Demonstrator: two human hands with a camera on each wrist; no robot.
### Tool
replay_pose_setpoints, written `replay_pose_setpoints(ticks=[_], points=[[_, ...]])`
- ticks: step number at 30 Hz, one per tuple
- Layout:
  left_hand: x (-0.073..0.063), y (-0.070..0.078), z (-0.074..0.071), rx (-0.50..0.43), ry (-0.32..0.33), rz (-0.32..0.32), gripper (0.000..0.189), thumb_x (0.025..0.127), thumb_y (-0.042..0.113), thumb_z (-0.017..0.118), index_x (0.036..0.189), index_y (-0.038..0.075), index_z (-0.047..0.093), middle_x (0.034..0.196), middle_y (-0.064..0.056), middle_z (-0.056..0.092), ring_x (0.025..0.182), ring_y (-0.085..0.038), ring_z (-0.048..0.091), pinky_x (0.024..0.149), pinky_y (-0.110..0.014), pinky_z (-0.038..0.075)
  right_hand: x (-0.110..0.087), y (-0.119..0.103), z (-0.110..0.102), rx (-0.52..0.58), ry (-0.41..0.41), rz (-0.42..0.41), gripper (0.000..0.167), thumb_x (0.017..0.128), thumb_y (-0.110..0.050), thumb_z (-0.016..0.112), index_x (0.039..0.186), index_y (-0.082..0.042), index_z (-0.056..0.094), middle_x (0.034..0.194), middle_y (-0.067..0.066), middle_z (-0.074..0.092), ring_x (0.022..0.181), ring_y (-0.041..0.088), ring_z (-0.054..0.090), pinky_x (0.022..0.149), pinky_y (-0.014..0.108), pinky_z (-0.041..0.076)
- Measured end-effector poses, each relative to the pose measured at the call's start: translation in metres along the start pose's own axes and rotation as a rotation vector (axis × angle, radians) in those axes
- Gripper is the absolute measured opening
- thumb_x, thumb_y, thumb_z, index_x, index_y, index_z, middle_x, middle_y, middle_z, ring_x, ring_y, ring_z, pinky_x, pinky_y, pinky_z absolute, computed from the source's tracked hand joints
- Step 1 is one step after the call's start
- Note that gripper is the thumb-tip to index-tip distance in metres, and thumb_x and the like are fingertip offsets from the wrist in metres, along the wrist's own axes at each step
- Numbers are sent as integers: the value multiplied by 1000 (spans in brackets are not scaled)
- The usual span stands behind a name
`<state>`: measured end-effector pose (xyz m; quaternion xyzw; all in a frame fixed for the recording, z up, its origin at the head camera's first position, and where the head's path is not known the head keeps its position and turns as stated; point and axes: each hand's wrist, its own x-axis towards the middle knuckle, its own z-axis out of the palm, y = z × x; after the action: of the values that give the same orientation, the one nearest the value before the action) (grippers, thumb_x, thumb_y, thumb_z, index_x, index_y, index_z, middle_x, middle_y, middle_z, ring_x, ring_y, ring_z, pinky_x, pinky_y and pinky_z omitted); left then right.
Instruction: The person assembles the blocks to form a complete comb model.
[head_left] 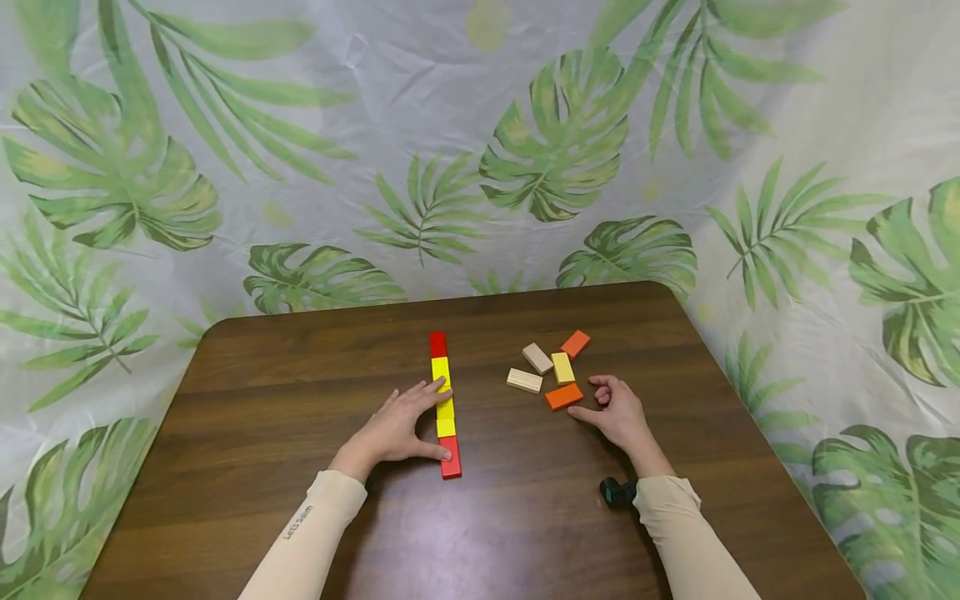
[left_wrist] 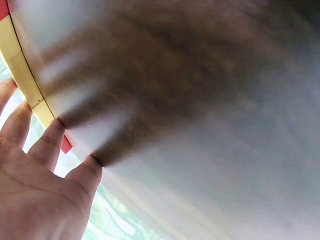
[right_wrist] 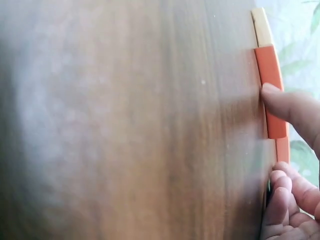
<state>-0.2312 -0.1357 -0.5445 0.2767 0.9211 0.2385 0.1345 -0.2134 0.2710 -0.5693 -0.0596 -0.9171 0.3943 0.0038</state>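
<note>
A straight row of flat blocks runs away from me on the table, with a red block (head_left: 438,344) at its far end, yellow blocks (head_left: 445,406) in the middle and a red block (head_left: 452,467) at the near end. My left hand (head_left: 397,422) lies spread along the row's left side, its thumb on the near red block and its fingers reaching over the yellow ones. Beside an orange block (head_left: 563,397) is my right hand (head_left: 624,417), thumb tip close to the block's right end and the other fingers bent. In the right wrist view the thumb overlaps that orange block (right_wrist: 272,117).
Loose blocks lie just beyond the right hand: a yellow block (head_left: 562,368), another orange block (head_left: 575,344), a pale wooden block (head_left: 537,358) and a second, striped wooden block (head_left: 524,381). A leaf-printed curtain (head_left: 465,125) hangs behind the brown table (head_left: 300,358).
</note>
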Motion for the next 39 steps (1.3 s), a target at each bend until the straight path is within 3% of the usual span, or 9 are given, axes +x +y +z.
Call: replay_pose_setpoints(ticks=[6, 16, 22, 32, 39], points=[[-1, 1, -1, -11, -6, -10, 105, 78, 62, 91, 164, 23, 47, 179, 0, 30, 167, -36, 25, 131, -72, 15, 3, -4, 3, -12, -33, 36, 75, 84, -37, 93, 138, 2, 58, 109, 14, 53, 100, 27, 50, 86, 36, 42], [-1, -1, 0, -13, -6, -11, 104, 78, 61, 91, 164, 24, 47, 179, 0, 30, 167, -35, 25, 132, -72, 14, 4, -13, 12, -30, -18, 60, 85, 81, -48, 94, 139, 1, 56, 115, 19, 50, 105, 32, 48, 84, 36, 41], [0, -1, -1, -18, -9, -10, 104, 78, 61, 92, 164, 23, 47, 179, 0, 30, 167, -35, 24, 132, -72, 14, 5, -21, 16, -93, -6, 98, 92, 80, -60, 90, 141, -1, 54, 123, 26, 53, 113, 39, 51, 88, 46, 47], [0, -1, -3, -23, -7, -16, 104, 78, 60, 92, 164, 23, 47, 179, 1, 29, 167, -34, 23, 132, -71, 12, 6, -18, 12, -9, 9, 75, 76, 85, -44, 90, 133, 3, 55, 115, 22, 52, 105, 36, 50, 84, 38, 42], [1, 2, -2, -31, -21, -7, 103, 79, 60, 91, 165, 23, 47, 179, 0, 29, 167, -35, 23, 131, -73, 12, -2, -13, 10, -6, 22, 102, 72, 88, -37, 88, 136, 4, 54, 116, 21, 56, 106, 35, 54, 85, 37, 44]])
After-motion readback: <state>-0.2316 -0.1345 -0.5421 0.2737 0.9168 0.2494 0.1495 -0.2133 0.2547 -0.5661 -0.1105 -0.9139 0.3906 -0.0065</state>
